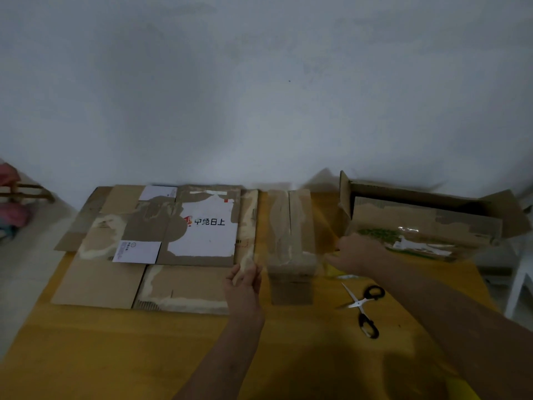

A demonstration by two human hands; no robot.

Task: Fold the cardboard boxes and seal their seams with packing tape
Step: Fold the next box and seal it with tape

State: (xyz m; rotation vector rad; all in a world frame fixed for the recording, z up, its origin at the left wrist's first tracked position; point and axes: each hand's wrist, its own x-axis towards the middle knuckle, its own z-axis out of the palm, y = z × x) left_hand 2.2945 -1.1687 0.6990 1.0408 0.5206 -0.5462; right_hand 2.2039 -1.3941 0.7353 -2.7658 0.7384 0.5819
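Taping step in hand, by look of it: small folded box (pixel 291 243) stands mid worktop (pixel 115 342), clear tape (pixel 323 226) stretched over it between both hands.

Left hand (pixel 244 284), near left of box: fingers curled, pinching tape end.

Right hand (pixel 356 254), right of box: fingers closed, seemingly on tape; roll not visible.

Next likely: lower strip onto centre seam, press flat, cut with scissors (pixel 364 308) lying near right.

Flattened cardboard (pixel 161 243) waits left; open box (pixel 427 220) far right.

The picture is dim and a little grainy, with soft grey light on the wall (pixel 265 82) and no hard shadows. A dark shadow falls on the yellow table (pixel 86 356) at the lower middle, and a small glare shines on the open box (pixel 427 223) at the right. Edges bend from the wide lens, and both hands look blurred.
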